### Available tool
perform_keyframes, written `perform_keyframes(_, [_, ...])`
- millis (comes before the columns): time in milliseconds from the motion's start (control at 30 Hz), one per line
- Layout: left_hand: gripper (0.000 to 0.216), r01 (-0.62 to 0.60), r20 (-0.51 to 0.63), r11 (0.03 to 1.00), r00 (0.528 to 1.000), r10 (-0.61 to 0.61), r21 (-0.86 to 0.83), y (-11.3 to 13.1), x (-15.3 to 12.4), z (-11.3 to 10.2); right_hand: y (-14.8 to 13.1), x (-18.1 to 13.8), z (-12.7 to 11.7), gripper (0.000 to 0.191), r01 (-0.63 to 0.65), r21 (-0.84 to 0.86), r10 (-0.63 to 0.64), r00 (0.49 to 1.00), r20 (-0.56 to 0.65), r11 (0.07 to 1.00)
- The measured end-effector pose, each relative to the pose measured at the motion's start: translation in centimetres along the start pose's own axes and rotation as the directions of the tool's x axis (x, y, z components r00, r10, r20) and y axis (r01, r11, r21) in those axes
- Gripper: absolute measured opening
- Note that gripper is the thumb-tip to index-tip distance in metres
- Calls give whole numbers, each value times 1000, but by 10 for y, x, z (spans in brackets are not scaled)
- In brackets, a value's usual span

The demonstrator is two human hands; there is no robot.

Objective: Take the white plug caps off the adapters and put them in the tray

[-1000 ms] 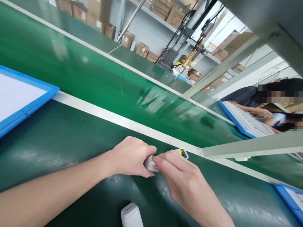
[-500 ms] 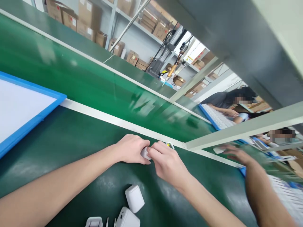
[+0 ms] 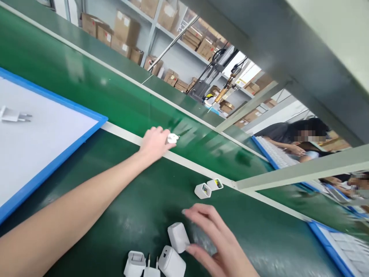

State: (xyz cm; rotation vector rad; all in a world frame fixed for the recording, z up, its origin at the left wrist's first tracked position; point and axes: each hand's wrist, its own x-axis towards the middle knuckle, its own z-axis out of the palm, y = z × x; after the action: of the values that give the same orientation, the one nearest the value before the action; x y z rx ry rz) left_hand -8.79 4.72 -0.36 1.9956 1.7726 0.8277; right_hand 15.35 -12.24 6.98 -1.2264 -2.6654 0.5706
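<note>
White rounded plastic plug piece (image 3: 173, 138) sits at the left hand's (image 3: 154, 141) three o'clock, pinched between thumb and fingers. Toward five o'clock, the right hand (image 3: 226, 242) spreads its fingers apart; at its nine o'clock a white boxy plastic charger (image 3: 178, 235) lies by the thumb tip, contact unclear, on the dark-green bench (image 3: 175, 184). Toward twelve o'clock past that hand are two white open-ended plastic housings (image 3: 200, 191).

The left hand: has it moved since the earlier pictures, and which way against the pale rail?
Yes: the left hand has gone forward, from the near side of the pale rail to over it.
</note>
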Motion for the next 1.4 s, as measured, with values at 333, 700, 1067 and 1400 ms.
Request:
perform_keyframes(333, [51,95,-99,974,992,-76,205,-21,8,6,30,14,18,33,41,-15,-41,999,10,999])
perform_keyframes(700, [22,-317,124,946,944,307,71,-15,-4,5,21,10,17,32,-91,164,87,996,33,982])
perform_keyframes(1067, [43,-157,596,799,586,549,-581,31,-28,-10,21,17,14,24,-201,-209,208,978,15,957])
perform_keyframes(1400, [33,-353,732,816,372,571,-457,64,-51,-4,-67,1,68,25,272,-414,-335,938,-88,869])
